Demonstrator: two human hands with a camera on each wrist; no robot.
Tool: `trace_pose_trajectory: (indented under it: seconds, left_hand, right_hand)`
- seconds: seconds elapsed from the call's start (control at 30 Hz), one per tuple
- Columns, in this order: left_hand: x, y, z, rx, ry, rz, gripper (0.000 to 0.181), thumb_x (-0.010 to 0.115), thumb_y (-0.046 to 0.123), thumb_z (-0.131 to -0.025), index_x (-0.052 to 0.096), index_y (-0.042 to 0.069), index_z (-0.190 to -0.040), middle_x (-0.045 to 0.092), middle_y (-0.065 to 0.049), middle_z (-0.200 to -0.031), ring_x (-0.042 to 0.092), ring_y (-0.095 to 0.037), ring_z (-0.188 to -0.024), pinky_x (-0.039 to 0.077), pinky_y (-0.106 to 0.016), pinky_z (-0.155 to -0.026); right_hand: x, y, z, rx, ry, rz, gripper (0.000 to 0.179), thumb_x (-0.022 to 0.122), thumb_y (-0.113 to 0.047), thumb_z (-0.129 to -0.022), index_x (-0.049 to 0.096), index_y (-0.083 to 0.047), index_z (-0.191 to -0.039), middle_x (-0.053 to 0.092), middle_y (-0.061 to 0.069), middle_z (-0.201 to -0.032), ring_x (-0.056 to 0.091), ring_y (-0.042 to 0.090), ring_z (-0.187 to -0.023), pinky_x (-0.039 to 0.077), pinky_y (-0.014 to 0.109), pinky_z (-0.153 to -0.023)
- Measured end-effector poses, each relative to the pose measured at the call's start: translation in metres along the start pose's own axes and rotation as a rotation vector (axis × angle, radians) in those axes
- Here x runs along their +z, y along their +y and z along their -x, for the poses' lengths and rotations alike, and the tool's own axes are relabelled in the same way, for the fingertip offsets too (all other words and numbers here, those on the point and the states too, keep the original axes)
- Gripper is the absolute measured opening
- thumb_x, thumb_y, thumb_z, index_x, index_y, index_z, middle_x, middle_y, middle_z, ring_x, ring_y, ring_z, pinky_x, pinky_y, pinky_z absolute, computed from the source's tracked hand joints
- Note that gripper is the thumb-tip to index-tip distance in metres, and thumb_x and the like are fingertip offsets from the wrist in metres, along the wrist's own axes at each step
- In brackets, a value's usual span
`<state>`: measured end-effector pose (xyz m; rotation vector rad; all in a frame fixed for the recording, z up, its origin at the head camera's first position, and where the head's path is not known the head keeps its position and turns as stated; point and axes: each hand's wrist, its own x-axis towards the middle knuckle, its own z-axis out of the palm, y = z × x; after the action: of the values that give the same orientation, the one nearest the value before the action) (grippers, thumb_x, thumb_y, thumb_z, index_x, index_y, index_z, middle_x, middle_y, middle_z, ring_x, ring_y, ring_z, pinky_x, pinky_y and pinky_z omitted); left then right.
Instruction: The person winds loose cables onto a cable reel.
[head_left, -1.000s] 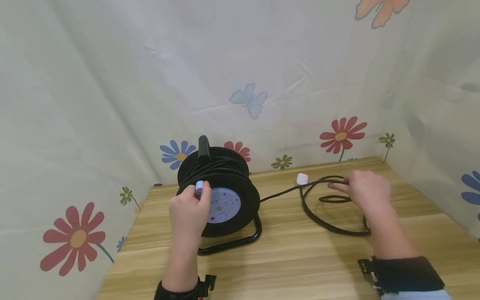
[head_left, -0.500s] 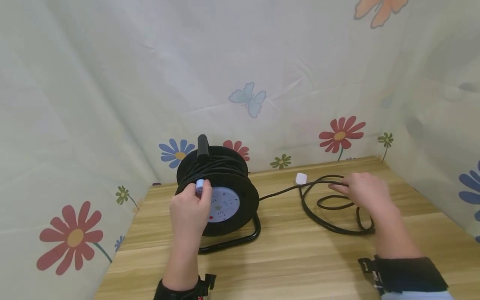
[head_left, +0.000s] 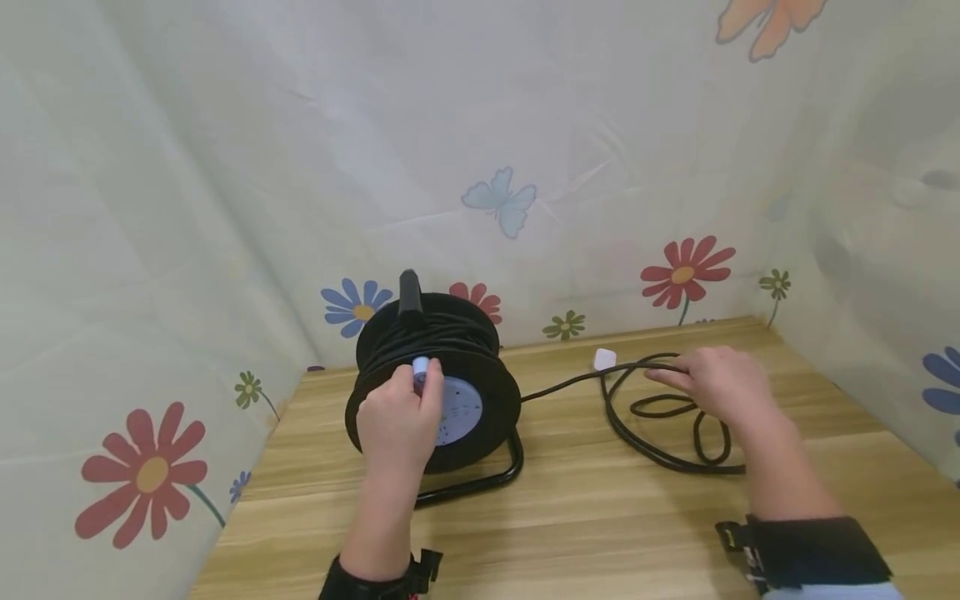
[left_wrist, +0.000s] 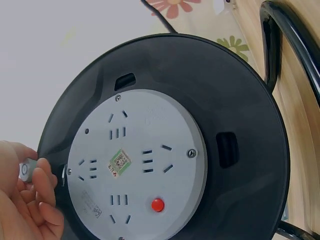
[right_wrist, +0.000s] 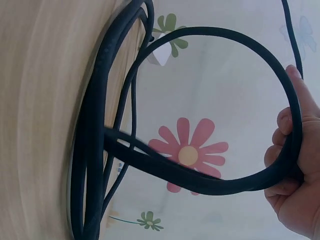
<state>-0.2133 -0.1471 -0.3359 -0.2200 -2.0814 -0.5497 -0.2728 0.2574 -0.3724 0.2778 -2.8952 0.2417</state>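
A black cable reel (head_left: 480,387) stands on its tube frame at the table's left half, cable wound round its drum. Its grey socket panel (left_wrist: 135,160) carries several outlets and a red button. My left hand (head_left: 397,417) pinches the small light-blue crank knob (head_left: 421,367) at the upper rim of the reel's front disc. Over on the right, my right hand (head_left: 723,383) grips the black cable (right_wrist: 295,120), which runs from the reel into the fingers. Below that hand the rest of the cable lies in loose loops (head_left: 660,457) on the wood.
Behind the loops lies a white plug (head_left: 604,359) on the wood-grain table (head_left: 570,517). The reel's black carry handle (head_left: 409,296) sticks up at the top. A flower-printed cloth (head_left: 585,167) hangs behind and on both sides.
My left hand has moved right along the reel's upper rim with the knob, turning the disc. The right hand has shifted slightly left, and the loops below it have changed shape.
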Motion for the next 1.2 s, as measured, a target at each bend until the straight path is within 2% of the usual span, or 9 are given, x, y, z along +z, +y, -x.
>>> trace_pose_trajectory:
  seconds: [0.13,0.37,0.57,0.7,0.9,1.2]
  left_hand:
    - [0.002,0.004,-0.001,0.002,-0.009,0.000,0.049,0.051,0.036,-0.095,0.040,0.012,-0.055,0.034,0.002,-0.045,0.031,-0.013,-0.036,0.024,-0.030,-0.033]
    - [0.010,0.015,0.000,-0.007,-0.055,0.021,0.050,0.050,0.037,-0.096,0.040,0.013,-0.053,0.034,0.003,-0.045,0.031,-0.012,-0.035,0.025,-0.029,-0.032]
    - [0.019,0.024,0.001,0.004,-0.088,0.013,0.051,0.048,0.039,-0.096,0.040,0.015,-0.052,0.035,0.003,-0.044,0.033,-0.012,-0.036,0.026,-0.029,-0.032]
    - [0.026,0.030,0.004,0.031,-0.114,0.021,0.051,0.048,0.039,-0.096,0.039,0.015,-0.052,0.034,0.003,-0.045,0.031,-0.013,-0.036,0.023,-0.029,-0.033]
    - [0.035,0.035,0.010,0.038,-0.171,0.045,0.051,0.048,0.039,-0.096,0.039,0.015,-0.052,0.033,0.003,-0.046,0.031,-0.014,-0.038,0.022,-0.028,-0.035]
    - [0.040,0.039,0.011,0.009,-0.244,0.062,0.055,0.047,0.043,-0.096,0.037,0.016,-0.050,0.032,0.004,-0.045,0.033,-0.016,-0.039,0.023,-0.030,-0.035]
  right_hand:
    - [0.000,-0.003,-0.002,-0.011,0.010,-0.004,0.067,0.035,-0.085,-0.077,0.056,-0.023,-0.060,0.049,-0.004,-0.059,0.045,0.017,-0.051,0.032,0.033,-0.043]
    - [0.006,-0.012,-0.001,-0.063,0.035,0.006,0.064,0.041,-0.081,-0.079,0.047,-0.023,-0.053,0.042,-0.006,-0.054,0.042,0.014,-0.050,0.029,0.031,-0.044]
    - [0.013,-0.023,-0.005,-0.104,0.052,-0.004,0.059,0.041,-0.081,-0.078,0.051,-0.028,-0.055,0.046,-0.008,-0.057,0.041,0.013,-0.049,0.028,0.030,-0.044]
    - [0.017,-0.032,-0.008,-0.160,0.079,-0.006,0.052,0.046,-0.076,-0.081,0.052,-0.029,-0.058,0.046,-0.010,-0.058,0.041,0.012,-0.050,0.029,0.030,-0.043]
    - [0.023,-0.044,-0.012,-0.218,0.133,-0.032,0.049,0.051,-0.069,-0.084,0.047,-0.027,-0.059,0.039,-0.010,-0.052,0.036,0.011,-0.047,0.025,0.029,-0.043]
    - [0.026,-0.060,-0.019,-0.227,0.142,-0.007,0.044,0.062,-0.054,-0.087,0.046,-0.025,-0.057,0.040,-0.008,-0.052,0.037,0.012,-0.046,0.028,0.029,-0.043]
